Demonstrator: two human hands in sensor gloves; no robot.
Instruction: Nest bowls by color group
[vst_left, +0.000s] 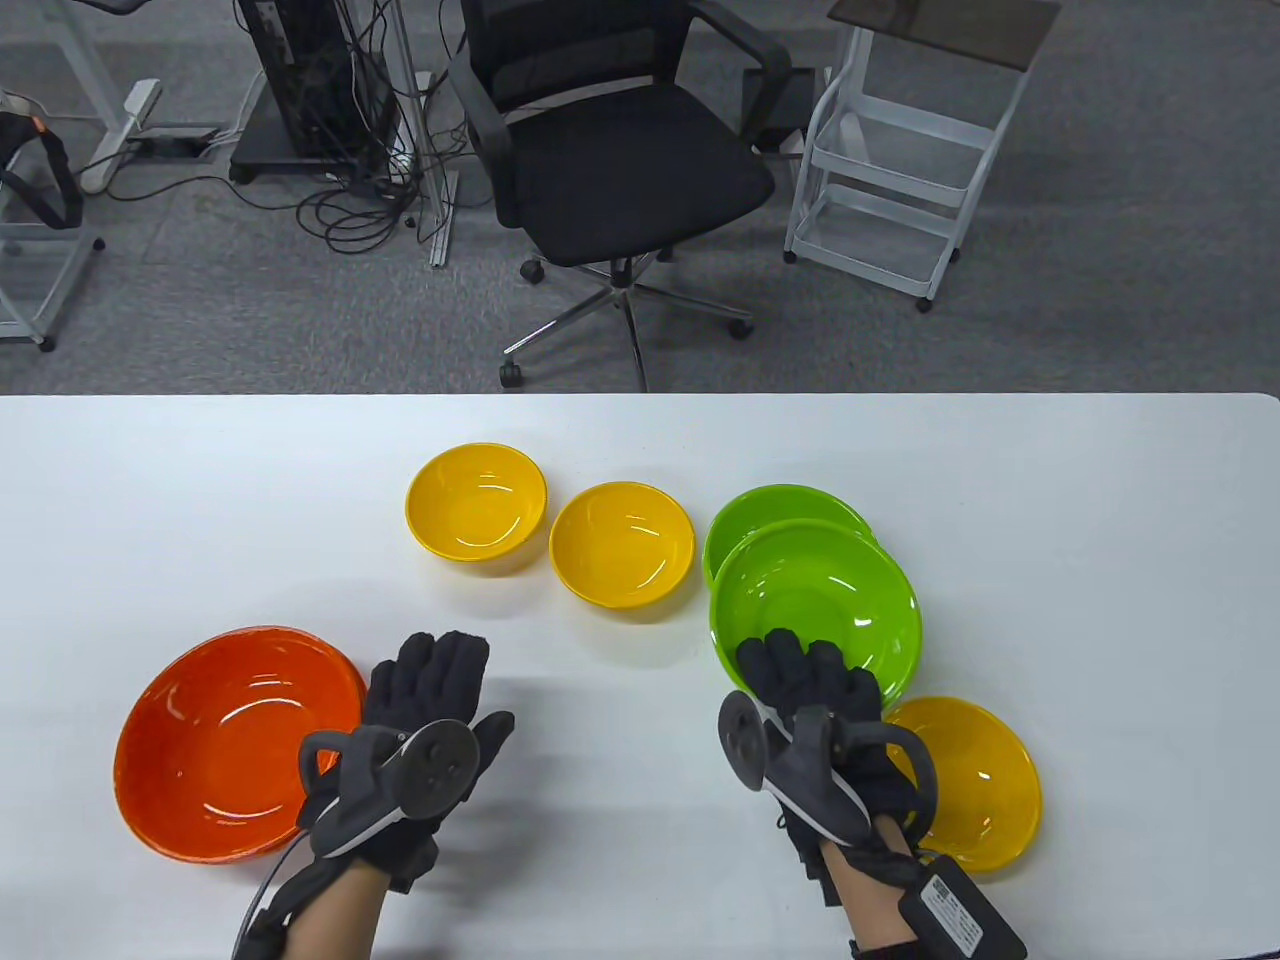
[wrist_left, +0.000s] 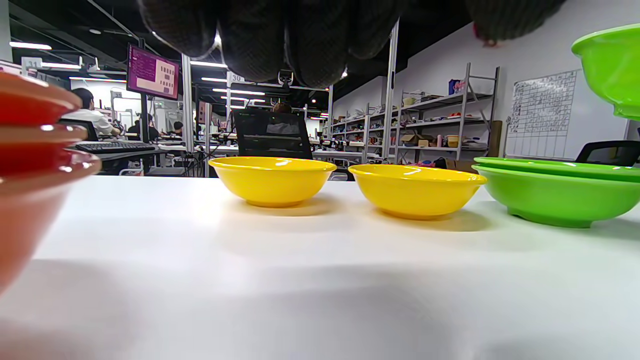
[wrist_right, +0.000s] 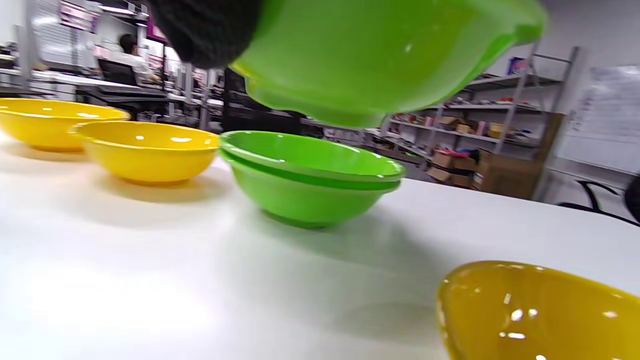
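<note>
My right hand (vst_left: 800, 680) grips the near rim of a green bowl (vst_left: 815, 600) and holds it in the air, above and just in front of a nested green stack (vst_left: 770, 500) on the table; the stack (wrist_right: 305, 185) sits under the lifted bowl (wrist_right: 380, 55) in the right wrist view. My left hand (vst_left: 430, 675) is flat and empty beside the nested orange bowls (vst_left: 225, 740). Two yellow bowls (vst_left: 477, 500) (vst_left: 622, 543) sit side by side mid-table. A third yellow bowl (vst_left: 975, 780) lies right of my right wrist.
The white table (vst_left: 1100, 520) ends at its far edge, with an office chair (vst_left: 620, 150) and a white cart (vst_left: 900, 170) on the floor beyond. The orange stack (wrist_left: 30, 165) fills the left edge of the left wrist view.
</note>
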